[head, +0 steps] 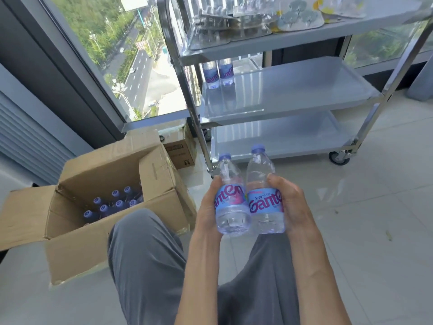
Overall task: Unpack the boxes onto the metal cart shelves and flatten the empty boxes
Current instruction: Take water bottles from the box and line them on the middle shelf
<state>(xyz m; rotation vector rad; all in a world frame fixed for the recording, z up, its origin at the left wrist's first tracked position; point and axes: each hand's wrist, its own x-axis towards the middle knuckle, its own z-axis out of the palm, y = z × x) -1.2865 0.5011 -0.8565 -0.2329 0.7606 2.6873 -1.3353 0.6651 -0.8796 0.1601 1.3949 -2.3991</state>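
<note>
My left hand [207,207] grips one water bottle [230,202] with a blue label and purple cap. A second water bottle [264,198] of the same kind is held by my right hand [290,202]. Both bottles are side by side above my knees, in front of the metal cart [293,95]. Two more bottles [219,72] stand at the back left of the cart's middle shelf. The open cardboard box [98,219] on the floor to my left holds several bottles [112,204].
A smaller closed cardboard box [181,148] sits behind the open one, by the cart's leg. Clear plastic packaging [225,26] and flat packets lie on the top shelf. The bottom shelf [281,139] is bare. A window wall runs along the left; tiled floor extends right.
</note>
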